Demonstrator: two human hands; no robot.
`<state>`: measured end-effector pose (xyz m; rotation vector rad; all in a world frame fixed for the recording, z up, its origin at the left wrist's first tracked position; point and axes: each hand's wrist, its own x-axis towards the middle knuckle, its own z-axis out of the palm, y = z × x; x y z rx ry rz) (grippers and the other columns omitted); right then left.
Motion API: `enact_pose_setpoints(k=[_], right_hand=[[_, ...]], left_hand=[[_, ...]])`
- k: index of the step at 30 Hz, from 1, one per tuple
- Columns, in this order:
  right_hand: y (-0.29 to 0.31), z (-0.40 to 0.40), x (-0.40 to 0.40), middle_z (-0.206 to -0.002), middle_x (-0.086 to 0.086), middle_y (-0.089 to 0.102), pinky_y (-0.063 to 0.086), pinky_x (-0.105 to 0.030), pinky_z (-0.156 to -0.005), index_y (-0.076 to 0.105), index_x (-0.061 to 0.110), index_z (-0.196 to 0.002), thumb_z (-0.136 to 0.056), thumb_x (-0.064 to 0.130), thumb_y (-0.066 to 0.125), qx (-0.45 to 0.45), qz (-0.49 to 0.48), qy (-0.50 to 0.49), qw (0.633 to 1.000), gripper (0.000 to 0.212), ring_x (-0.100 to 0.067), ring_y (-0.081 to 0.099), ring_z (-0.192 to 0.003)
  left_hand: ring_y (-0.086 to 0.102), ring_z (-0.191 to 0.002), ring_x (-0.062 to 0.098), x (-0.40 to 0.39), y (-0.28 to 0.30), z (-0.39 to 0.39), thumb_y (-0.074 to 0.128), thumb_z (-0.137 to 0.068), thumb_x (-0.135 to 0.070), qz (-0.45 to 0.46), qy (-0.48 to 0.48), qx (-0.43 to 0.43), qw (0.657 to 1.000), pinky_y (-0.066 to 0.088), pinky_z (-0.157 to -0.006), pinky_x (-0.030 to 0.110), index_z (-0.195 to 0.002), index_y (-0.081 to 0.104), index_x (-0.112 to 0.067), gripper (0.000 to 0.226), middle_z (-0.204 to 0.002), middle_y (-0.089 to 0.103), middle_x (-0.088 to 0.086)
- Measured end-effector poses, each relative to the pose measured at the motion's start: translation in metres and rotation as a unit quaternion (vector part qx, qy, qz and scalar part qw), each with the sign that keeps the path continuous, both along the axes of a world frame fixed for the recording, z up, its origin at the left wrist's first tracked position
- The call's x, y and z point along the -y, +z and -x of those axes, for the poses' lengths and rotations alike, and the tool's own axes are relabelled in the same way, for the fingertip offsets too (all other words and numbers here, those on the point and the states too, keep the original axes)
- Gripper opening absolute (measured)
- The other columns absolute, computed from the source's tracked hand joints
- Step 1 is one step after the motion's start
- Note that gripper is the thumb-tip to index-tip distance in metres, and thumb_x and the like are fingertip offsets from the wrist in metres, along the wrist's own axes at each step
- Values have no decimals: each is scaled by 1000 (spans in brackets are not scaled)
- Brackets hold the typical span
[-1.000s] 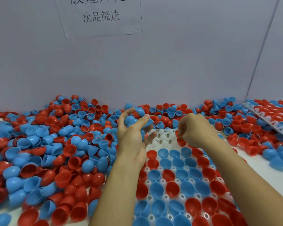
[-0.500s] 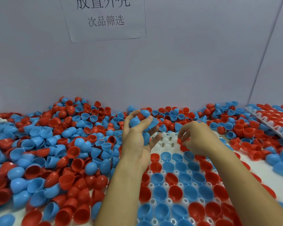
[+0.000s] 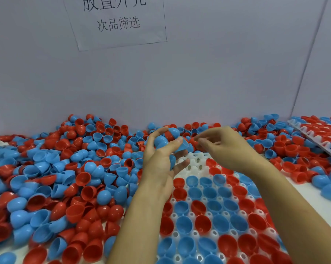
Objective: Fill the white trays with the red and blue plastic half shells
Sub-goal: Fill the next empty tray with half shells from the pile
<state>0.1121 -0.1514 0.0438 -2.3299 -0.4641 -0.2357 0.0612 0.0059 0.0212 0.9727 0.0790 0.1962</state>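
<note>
I am clutching a handful of shells point(image 3: 166, 139) in my left hand point(image 3: 161, 161), while my right hand point(image 3: 220, 147), fingers loosely curled and holding nothing I can make out, is reaching toward them. Below my hands the tray point(image 3: 196, 161) is mostly filled; only the few pockets just under my fingers are showing bare. Plenty of loose shells point(image 3: 65, 178) are lying to my left.

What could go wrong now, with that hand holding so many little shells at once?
1. The left hand grips a bunch of shells, some only at its fingertips, so one might slip out and knock seated shells in the white tray.
2. The right hand reaches for the bunch; tugging one shell could loosen the others.
3. The loose pile crowds the tray's edge and may spill into the empty cups.
</note>
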Motion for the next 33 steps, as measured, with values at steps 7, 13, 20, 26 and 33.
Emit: enact_pose_setpoints(k=[7, 13, 20, 26, 33], right_hand=[[-1, 18, -17, -96, 2, 76, 63, -35, -74, 71, 32, -112, -95, 35, 64, -113, -258, 75, 956, 18, -13, 74, -87], [-2, 16, -9, -103, -1, 76, 58, -32, -78, 71, 23, -112, -97, 28, 63, -143, -368, 28, 919, 18, -17, 73, -91], [-1, 18, -9, -104, -3, 76, 57, -28, -80, 69, 18, -112, -103, 23, 52, -171, -432, 39, 885, 20, -17, 73, -93], [-5, 20, -15, -97, 0, 74, 57, -21, -67, 71, 18, -103, -101, 14, 53, -137, -356, 25, 924, 19, -11, 74, -80], [-11, 23, -18, -80, 3, 76, 60, -21, -62, 68, 22, -100, -94, 11, 63, -100, -225, 21, 969, 13, -8, 74, -70]], left_hand=[[76, -90, 22, 7, -2, 4, 69, -91, -6, -112, -88, 48, 989, 58, -62, 30, -112, 69, -34, 36, -102, 77, 4], [74, -83, 23, 7, -3, 1, 66, -92, -2, -107, -60, 39, 992, 57, -61, 31, -117, 68, -33, 40, -106, 75, 10], [73, -73, 20, 7, -5, -3, 64, -92, -5, -46, -13, -15, 999, 57, -55, 30, -110, 69, -30, 32, -113, 69, 12], [73, -79, 23, 7, -7, -5, 63, -93, -6, -11, 29, -30, 999, 57, -56, 31, -113, 67, -29, 31, -94, 75, 5], [77, -85, 24, 5, -6, -5, 63, -94, -6, 3, 47, -13, 999, 58, -59, 31, -115, 65, -28, 30, -109, 74, 10]])
